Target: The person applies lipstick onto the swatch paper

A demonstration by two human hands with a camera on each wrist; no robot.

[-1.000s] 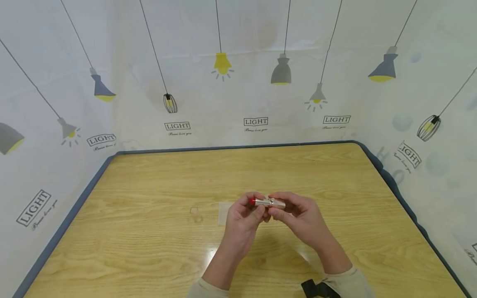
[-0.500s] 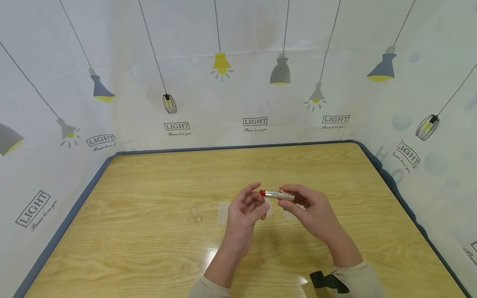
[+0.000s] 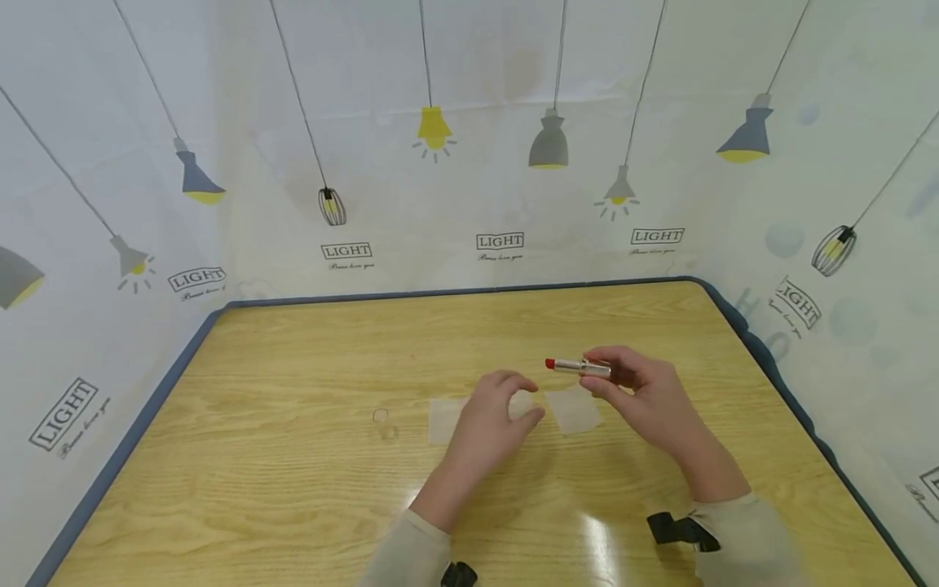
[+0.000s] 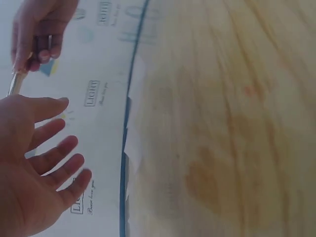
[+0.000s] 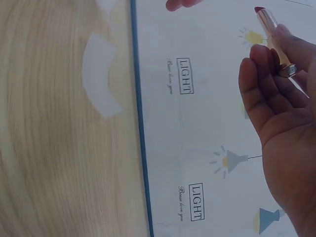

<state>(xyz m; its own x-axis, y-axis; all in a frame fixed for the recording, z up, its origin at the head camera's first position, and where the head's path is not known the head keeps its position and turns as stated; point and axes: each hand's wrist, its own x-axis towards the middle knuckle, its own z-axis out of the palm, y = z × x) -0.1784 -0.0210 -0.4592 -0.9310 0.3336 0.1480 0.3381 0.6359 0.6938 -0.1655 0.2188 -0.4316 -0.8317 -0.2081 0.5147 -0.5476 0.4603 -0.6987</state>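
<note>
A lipstick with a silvery case and a bare red tip is held up above the table by my right hand. Thumb and fingers pinch it by its base, the tip pointing left. In the right wrist view, the lipstick rises out of the fingers, the shiny end of its base showing. To the left, my left hand is raised with fingers spread and loosely bent, holding nothing. Seen from the left wrist, this left hand has its fingers apart, with the right hand beyond it.
On the wooden table, a whitish paper square lies below the lipstick. Another pale square is partly behind the left hand, and a third shows between its fingers. A light wall sheet with printed lamps surrounds the table.
The left hand has let go of the lipstick's tip end and turned its fingers away. My right hand has carried the lipstick up and to the right, uncovering the right paper square.
</note>
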